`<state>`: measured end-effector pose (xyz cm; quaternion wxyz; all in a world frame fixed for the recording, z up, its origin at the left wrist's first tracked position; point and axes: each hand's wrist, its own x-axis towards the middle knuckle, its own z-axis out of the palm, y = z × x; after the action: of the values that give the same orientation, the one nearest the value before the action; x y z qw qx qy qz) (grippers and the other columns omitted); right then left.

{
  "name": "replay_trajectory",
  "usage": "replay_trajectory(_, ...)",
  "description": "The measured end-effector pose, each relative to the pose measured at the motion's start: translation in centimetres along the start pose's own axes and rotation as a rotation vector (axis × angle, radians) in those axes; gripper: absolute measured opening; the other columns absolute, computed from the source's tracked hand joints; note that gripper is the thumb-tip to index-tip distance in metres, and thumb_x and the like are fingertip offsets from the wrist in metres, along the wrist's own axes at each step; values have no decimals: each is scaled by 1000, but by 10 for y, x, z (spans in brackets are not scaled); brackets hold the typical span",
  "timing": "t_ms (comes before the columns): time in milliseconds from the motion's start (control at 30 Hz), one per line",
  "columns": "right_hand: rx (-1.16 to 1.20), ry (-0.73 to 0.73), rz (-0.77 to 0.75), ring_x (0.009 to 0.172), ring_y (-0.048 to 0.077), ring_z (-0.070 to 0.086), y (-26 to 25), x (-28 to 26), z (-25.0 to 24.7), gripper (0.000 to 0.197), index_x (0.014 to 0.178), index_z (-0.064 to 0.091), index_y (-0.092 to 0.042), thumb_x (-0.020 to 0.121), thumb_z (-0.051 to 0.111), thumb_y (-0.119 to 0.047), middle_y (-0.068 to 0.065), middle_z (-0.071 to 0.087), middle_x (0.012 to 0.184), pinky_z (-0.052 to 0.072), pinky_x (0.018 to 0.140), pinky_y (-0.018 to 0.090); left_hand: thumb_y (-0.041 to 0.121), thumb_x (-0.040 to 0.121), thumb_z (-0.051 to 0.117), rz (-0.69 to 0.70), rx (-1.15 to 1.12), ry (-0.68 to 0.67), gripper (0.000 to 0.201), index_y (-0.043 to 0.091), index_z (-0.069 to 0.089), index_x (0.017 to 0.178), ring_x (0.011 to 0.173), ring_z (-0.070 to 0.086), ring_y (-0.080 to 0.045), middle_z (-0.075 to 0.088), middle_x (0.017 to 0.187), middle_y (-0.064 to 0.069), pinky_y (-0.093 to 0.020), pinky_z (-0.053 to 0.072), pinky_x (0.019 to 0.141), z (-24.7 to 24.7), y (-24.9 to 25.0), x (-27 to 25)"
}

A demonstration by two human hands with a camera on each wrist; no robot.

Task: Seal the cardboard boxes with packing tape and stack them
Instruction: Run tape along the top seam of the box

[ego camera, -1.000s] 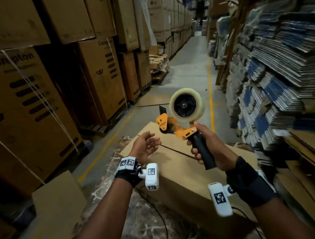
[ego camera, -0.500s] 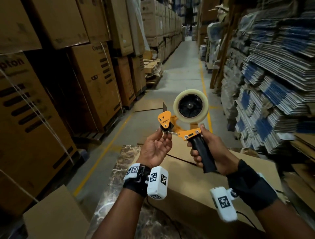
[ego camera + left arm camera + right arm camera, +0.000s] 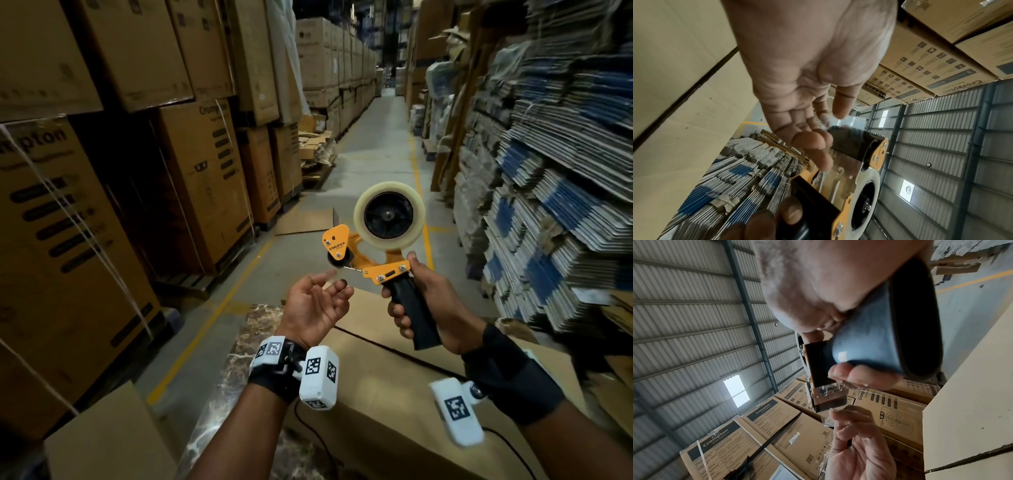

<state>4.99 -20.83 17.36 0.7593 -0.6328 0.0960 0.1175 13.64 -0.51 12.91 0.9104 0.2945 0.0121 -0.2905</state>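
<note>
A tape dispenser (image 3: pixel 373 270) with an orange frame, black handle and clear tape roll (image 3: pixel 388 216) is held up above a closed cardboard box (image 3: pixel 394 394). My right hand (image 3: pixel 397 308) grips the handle. My left hand (image 3: pixel 330 281) is palm up just under the dispenser's front roller. In the left wrist view its thumb and forefinger pinch the loose clear tape end (image 3: pixel 853 121) beside the serrated blade. The box lies on a marbled surface (image 3: pixel 239 377), and a dark seam (image 3: pixel 376 349) runs between its top flaps.
Tall stacks of printed cartons (image 3: pixel 205 178) line the left of the aisle. Bundles of flattened boxes (image 3: pixel 548 205) fill the right. A loose cardboard sheet (image 3: pixel 305 221) lies on the concrete floor ahead, and another carton (image 3: pixel 102 445) sits at lower left.
My left hand has risen from above the box to the dispenser's front and taken the tape end. The right hand has lifted the dispenser slightly.
</note>
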Motion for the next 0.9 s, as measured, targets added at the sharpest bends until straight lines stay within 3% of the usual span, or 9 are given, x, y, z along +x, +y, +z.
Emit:
replay_trajectory(167, -30, -14, -4, 53, 19, 43, 0, 5, -3, 81, 94, 64, -7, 93, 31, -82, 7, 50, 67, 35, 50, 29, 16, 87, 46, 53, -46, -1, 21, 5, 59, 99, 68, 69, -30, 64, 81, -15, -27, 53, 52, 2, -2, 8)
replay_trajectory(333, -93, -2, -4, 53, 19, 42, -1, 10, -4, 82, 93, 64, -7, 94, 29, -81, 7, 50, 66, 34, 50, 29, 27, 98, 36, 86, -35, 42, 38, -1, 61, 90, 72, 71, -35, 67, 83, -19, -27, 52, 55, -4, -1, 13)
replay_trajectory(433, -139, 5, -23, 54, 19, 42, 1, 14, -7, 82, 94, 65, -7, 94, 29, -81, 7, 50, 67, 34, 51, 30, 33, 93, 51, 90, 68, 109, 35, 3, 61, 78, 72, 71, -33, 67, 81, -18, -26, 53, 52, -7, 4, 11)
replay_trajectory(533, -187, 7, -41, 54, 19, 43, 3, 16, -10, 83, 95, 64, -6, 94, 29, -81, 7, 51, 67, 34, 52, 30, 24, 86, 68, 89, 163, 185, 22, 2, 66, 89, 69, 72, -25, 68, 80, -13, -22, 53, 49, -9, 9, 10)
replay_trajectory(600, -221, 0, -56, 55, 19, 44, 4, 18, -13, 83, 97, 64, -6, 93, 29, -80, 8, 51, 68, 35, 52, 30, 16, 94, 66, 81, 197, 230, 18, -1, 67, 99, 66, 72, -21, 69, 79, -12, -20, 53, 49, -11, 13, 10)
replay_trajectory(733, -280, -17, -79, 55, 19, 44, 8, 22, -15, 82, 100, 62, -3, 95, 27, -78, 8, 51, 68, 37, 51, 31, 4, 96, 63, 79, 293, 264, 11, -3, 66, 104, 69, 72, -20, 75, 87, -18, -19, 57, 56, -17, 23, 7)
replay_trajectory(900, -308, -18, -80, 55, 20, 44, 16, 26, -15, 83, 102, 62, 0, 96, 27, -76, 9, 51, 68, 38, 50, 30, 5, 101, 54, 111, 510, 371, 8, 4, 62, 103, 56, 65, -12, 72, 76, -10, -15, 49, 49, -22, 25, 15)
